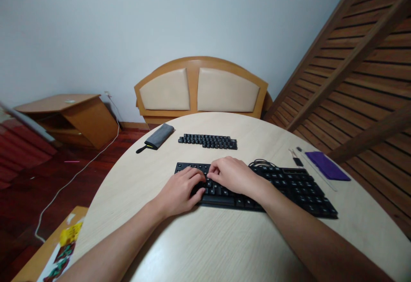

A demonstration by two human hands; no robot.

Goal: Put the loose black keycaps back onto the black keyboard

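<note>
A black computer keyboard [303, 190] lies on the round pale wooden table [224, 239]. My left hand [186, 188] rests at its left part, fingers bent over the keys and thumb apart from them. Close beside it, my right hand [229, 173] bends down onto the middle keys with thumb and forefinger together. Whatever is between those fingertips is too small or hidden to tell. Behind the keyboard, loose black keycaps [210, 141] stand in several neat rows. The keyboard's coiled cable [261, 162] lies at its back edge.
A grey pouch [160, 135] lies at the table's back left. On the right are a purple cloth [327, 166], a thin rod with a dark tip [317, 171] and a small black-ended tool [297, 161]. Beyond stand a padded headboard [195, 61] and a slatted wooden screen [362, 72].
</note>
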